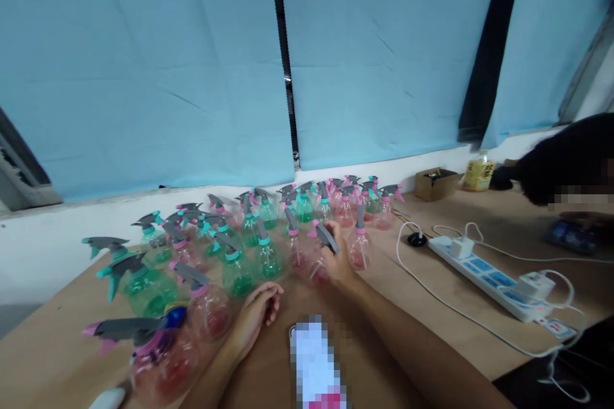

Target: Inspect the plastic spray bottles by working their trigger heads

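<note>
My right hand [338, 254] is closed around the neck of a pink spray bottle [317, 268] with a grey and pink trigger head, which stands among others on the table. My left hand [261, 310] rests on the tabletop with loosely curled fingers and holds nothing I can see. Near it stand a green spray bottle [237, 278] and a pink spray bottle [210, 312]. At the lower left, close to my left forearm, is a larger-looking pink spray bottle [163, 367]. Several more green and pink spray bottles fill the table back to the wall.
A phone [314, 361] lies between my forearms. To the right is a white power strip [484, 278] with plugs and loose cables. Behind it are a cardboard box [435, 184] and a yellow-labelled bottle [478, 171]. Another person [570, 160] leans in at the right edge.
</note>
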Demonstrator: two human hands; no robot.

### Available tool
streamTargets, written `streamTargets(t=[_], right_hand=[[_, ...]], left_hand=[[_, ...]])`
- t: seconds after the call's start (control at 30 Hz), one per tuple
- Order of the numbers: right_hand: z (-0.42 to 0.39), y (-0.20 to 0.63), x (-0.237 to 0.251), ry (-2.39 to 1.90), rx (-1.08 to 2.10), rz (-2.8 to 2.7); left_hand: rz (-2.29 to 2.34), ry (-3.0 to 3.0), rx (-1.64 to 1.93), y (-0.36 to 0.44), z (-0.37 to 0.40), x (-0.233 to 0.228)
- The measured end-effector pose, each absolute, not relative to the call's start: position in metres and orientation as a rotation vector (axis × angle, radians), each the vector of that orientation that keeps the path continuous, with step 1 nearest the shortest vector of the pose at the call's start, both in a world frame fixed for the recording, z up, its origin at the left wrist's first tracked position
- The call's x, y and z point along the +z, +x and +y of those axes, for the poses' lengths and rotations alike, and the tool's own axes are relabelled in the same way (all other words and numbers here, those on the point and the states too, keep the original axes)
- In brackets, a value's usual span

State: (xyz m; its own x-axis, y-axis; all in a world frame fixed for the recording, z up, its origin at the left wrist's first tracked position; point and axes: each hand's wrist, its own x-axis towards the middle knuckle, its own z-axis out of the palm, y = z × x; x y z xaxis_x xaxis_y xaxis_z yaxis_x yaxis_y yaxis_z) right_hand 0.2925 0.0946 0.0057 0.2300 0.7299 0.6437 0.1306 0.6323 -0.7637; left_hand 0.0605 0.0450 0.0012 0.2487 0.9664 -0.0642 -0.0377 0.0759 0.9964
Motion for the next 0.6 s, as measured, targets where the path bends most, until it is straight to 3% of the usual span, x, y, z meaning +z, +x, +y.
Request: streamTargets(t=[0.6], right_hand=[[0.11, 0.295, -0.011, -1.394, -0.225, -1.408]], left_hand=[[1.012, 1.285, 0.954, 0.057, 0.047, -0.005]])
